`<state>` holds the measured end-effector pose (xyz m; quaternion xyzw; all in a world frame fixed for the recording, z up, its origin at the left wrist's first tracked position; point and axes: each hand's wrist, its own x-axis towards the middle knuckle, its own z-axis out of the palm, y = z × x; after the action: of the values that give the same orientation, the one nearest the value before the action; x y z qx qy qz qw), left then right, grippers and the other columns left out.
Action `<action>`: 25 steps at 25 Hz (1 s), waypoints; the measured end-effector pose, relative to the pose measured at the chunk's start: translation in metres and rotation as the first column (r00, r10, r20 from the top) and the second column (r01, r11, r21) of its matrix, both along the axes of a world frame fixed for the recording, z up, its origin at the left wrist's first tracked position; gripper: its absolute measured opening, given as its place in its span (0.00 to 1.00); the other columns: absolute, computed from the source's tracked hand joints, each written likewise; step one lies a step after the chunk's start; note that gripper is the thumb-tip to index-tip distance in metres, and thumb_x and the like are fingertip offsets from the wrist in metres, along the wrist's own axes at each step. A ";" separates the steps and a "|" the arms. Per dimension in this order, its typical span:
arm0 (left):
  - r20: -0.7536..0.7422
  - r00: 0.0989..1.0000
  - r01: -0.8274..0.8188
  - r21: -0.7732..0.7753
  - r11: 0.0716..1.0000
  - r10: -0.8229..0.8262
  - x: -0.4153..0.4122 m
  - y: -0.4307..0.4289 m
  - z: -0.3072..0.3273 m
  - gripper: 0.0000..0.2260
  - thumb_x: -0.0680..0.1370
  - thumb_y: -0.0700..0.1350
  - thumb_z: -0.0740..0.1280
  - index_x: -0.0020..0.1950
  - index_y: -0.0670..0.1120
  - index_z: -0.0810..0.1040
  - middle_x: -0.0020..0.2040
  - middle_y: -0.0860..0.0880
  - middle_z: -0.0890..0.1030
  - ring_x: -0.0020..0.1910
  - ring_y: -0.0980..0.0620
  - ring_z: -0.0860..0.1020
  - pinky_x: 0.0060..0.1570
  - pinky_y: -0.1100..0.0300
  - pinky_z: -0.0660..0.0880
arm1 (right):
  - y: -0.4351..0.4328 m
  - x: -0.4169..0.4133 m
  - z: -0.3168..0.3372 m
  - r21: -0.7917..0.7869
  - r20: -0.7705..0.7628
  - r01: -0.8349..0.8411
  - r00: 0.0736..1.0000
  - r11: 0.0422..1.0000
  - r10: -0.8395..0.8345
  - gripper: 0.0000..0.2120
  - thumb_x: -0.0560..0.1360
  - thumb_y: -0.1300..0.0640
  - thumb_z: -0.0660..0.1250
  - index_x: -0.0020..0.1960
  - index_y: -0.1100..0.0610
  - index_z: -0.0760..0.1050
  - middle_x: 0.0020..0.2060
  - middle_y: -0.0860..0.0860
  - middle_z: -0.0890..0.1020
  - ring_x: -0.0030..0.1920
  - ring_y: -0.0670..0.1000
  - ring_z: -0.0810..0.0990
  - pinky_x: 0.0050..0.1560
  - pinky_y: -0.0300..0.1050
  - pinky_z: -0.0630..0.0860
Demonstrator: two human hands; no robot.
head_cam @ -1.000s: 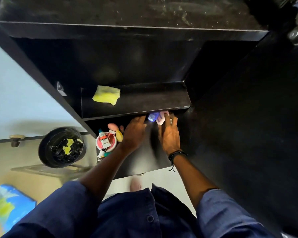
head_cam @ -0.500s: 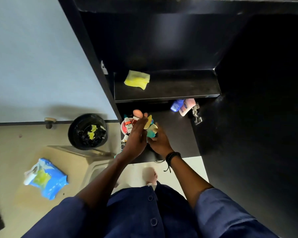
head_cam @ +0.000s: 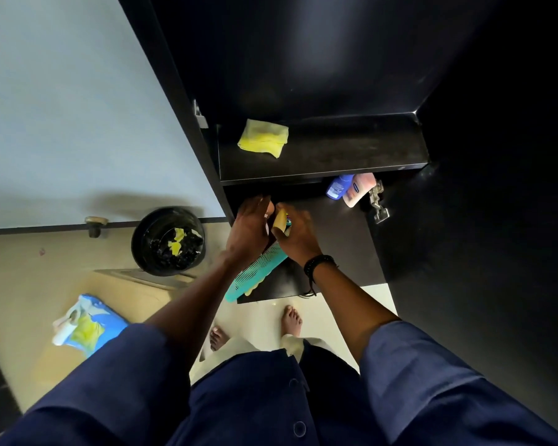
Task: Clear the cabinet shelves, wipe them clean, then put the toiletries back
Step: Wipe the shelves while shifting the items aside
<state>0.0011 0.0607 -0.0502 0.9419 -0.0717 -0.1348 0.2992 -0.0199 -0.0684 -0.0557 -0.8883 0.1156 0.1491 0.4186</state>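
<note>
My left hand (head_cam: 250, 230) and right hand (head_cam: 298, 241) have shifted off the two bottles (head_cam: 348, 189), now lying back-right on the lower shelf (head_cam: 335, 246), to its left front. Right grips a yellow toiletry (head_cam: 280, 220), left's hold unclear, teal comb (head_cam: 258, 273) beneath. Restocking likely underway.

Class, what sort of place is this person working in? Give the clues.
Probably a bathroom or washroom: a blue plastic bottle and a pink lotion bottle in the black cabinet, a teal plastic comb, and a round black waste bin.
</note>
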 end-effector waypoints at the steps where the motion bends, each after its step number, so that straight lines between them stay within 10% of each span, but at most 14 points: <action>1: -0.008 1.000 0.006 0.028 1.000 -0.006 0.007 0.000 -0.003 0.26 0.72 0.41 0.61 0.71 0.47 0.67 0.69 0.44 0.70 0.68 0.41 0.68 0.65 0.48 0.70 | 0.002 0.000 0.000 -0.027 -0.013 -0.017 1.000 0.999 0.017 0.26 0.75 0.56 0.66 0.72 0.48 0.65 0.63 0.56 0.72 0.63 0.56 0.72 0.61 0.49 0.75; 12: 0.070 0.997 0.020 0.234 0.972 -0.037 0.022 -0.009 0.010 0.08 0.76 0.38 0.61 0.52 0.44 0.78 0.51 0.43 0.81 0.49 0.41 0.80 0.42 0.56 0.71 | -0.024 0.003 0.012 -0.149 0.037 0.035 0.999 0.988 -0.029 0.18 0.75 0.61 0.63 0.64 0.55 0.74 0.58 0.56 0.80 0.60 0.58 0.75 0.57 0.44 0.72; 25: 0.348 0.929 0.102 0.094 0.990 -0.129 -0.010 -0.081 0.030 0.21 0.67 0.33 0.65 0.60 0.43 0.75 0.56 0.43 0.79 0.51 0.40 0.77 0.45 0.51 0.79 | -0.116 -0.012 0.027 -0.329 0.117 0.159 0.985 0.931 -0.127 0.12 0.76 0.59 0.62 0.57 0.57 0.78 0.53 0.58 0.82 0.56 0.61 0.79 0.57 0.48 0.71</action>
<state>-0.0086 -0.0206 -0.0201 0.9554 -0.1744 0.0164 0.2377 -0.0320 -0.1849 -0.0284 -0.9421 0.1840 0.0544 0.2751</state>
